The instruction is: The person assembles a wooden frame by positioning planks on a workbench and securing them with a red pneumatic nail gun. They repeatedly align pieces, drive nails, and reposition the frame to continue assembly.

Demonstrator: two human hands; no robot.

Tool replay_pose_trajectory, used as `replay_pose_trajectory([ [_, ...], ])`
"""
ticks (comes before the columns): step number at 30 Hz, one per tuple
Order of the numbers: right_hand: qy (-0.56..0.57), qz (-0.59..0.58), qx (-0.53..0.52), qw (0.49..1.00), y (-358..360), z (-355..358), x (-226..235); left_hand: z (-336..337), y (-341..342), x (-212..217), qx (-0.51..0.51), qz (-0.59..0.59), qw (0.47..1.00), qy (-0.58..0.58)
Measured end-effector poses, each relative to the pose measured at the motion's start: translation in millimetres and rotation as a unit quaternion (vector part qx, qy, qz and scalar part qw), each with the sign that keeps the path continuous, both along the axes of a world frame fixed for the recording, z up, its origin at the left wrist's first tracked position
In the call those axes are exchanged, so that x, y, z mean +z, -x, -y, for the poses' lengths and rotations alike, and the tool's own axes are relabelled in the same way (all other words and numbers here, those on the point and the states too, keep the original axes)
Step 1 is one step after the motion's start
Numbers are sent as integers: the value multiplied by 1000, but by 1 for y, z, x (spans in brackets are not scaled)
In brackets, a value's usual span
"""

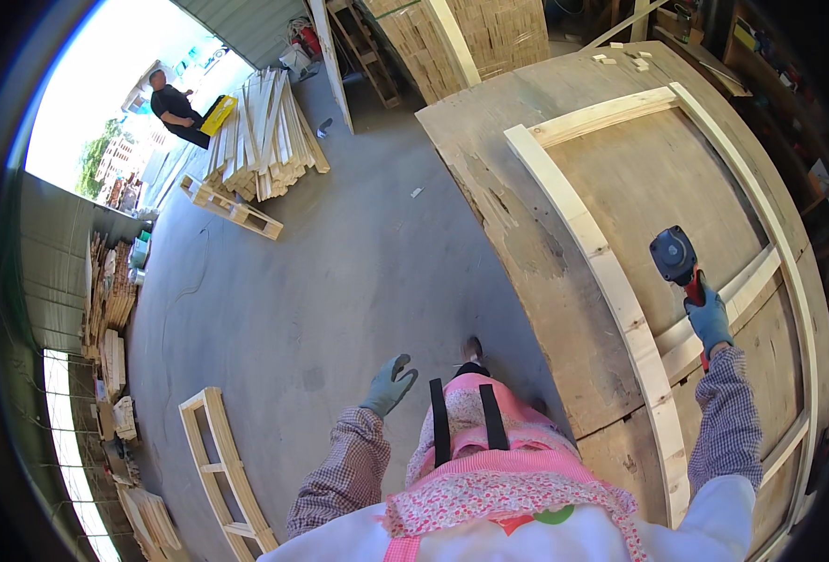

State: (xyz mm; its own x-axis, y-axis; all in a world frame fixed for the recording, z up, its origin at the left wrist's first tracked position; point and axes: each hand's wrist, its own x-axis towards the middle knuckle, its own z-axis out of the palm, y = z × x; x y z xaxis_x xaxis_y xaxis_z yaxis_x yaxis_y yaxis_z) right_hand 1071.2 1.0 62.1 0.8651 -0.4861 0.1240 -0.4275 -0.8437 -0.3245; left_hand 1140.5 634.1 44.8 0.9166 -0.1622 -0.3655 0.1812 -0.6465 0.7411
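Observation:
My right hand [710, 320], in a blue-grey work glove, is wrapped round the red grip of what looks like a nail gun [674, 253] with a rounded black head. It is held over a pale timber frame [594, 245] lying on a large plywood-topped workbench [489, 201]. A cross rail [747, 281] of the frame runs close to that hand. My left hand [389, 385], gloved alike, hangs in the air left of the bench with its fingers apart and nothing in it.
At the far left a person [178, 110] in dark clothes stands beside a stack of long boards [263, 140], near a yellow object [218, 115]. A pallet [232, 208] lies before the stack. A slatted wooden frame [218, 468] is at lower left. Wood offcuts [641, 64] sit on the bench's far end.

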Motion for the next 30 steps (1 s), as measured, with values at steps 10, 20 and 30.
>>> replay_pose_trajectory([
  [10, 41, -260, -147, 953, -105, 15, -110, 95, -301, -21, -211, 164, 951, -153],
  [20, -80, -92, -113, 986, -259, -25, -35, 319, -485, -70, -274, 175, 943, -72],
  [30, 127, -182, 247, 943, -503, -69, -32, 343, -496, -98, -273, 174, 946, 22],
])
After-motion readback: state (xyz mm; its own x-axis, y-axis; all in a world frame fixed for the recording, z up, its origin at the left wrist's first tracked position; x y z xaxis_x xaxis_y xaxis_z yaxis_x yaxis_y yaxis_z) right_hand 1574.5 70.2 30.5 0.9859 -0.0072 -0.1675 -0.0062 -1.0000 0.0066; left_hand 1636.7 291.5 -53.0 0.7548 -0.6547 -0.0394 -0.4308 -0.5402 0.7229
